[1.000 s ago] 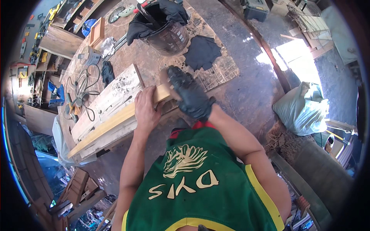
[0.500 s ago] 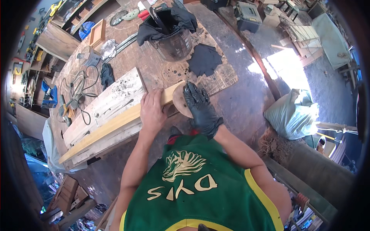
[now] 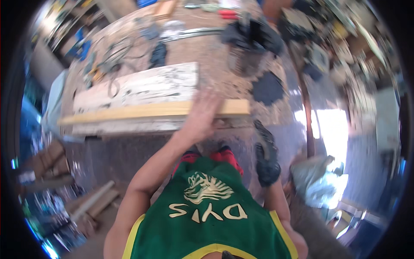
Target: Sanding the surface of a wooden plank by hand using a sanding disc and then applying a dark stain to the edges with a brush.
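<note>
A long pale-yellow wooden strip (image 3: 151,111) lies across the near side of the workbench, on a white-stained board (image 3: 159,84). My bare left hand (image 3: 206,111) grips the strip near its right end, fingers over the top. Off the bench's near edge, to the right of the strip's end, is my right hand (image 3: 267,157) in a black glove, touching neither strip nor bench. A tan edge shows along the glove, apparently the round sanding disc it held; motion blur hides most of it.
Farther back on the workbench (image 3: 215,49) stand a bucket (image 3: 246,60) draped in black cloth and a dark flat cloth (image 3: 267,88). A corded power tool (image 3: 92,75) lies at the left, near a crumpled black glove (image 3: 158,55). A pale sack (image 3: 315,172) sits right.
My right hand has left the strip's end, moving right and toward me. My left hand stays on the strip. The whole view has turned, and the bench now sits straighter.
</note>
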Demonstrator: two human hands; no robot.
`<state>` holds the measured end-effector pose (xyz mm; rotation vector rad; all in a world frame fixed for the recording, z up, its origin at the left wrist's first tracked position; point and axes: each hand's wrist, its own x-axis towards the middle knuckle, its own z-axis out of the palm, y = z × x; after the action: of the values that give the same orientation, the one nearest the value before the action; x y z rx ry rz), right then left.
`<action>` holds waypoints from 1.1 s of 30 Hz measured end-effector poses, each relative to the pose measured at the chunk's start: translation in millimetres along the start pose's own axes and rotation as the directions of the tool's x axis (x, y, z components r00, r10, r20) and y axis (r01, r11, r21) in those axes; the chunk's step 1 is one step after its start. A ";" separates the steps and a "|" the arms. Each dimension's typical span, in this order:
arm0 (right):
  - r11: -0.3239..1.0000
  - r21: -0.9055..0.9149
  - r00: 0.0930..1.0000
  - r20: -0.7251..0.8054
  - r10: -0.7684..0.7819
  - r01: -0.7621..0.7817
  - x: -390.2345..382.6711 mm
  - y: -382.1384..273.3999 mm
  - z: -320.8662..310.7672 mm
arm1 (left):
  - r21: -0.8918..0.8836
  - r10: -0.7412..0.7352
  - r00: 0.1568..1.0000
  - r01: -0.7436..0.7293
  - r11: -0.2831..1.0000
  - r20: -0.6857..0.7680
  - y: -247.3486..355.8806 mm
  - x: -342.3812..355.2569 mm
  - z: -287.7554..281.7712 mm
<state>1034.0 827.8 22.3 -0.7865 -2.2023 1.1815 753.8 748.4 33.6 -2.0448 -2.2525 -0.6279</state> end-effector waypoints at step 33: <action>0.873 0.480 0.615 0.664 -0.425 0.086 97.4 -398.1 629.2 | -0.896 -0.653 -0.644 0.425 0.127 -0.399 -237.8 -635.5 -223.3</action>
<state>445.2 364.4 73.1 0.3052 -2.4000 1.9639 556.0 63.5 -10.9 0.8853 -1.8855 -1.5452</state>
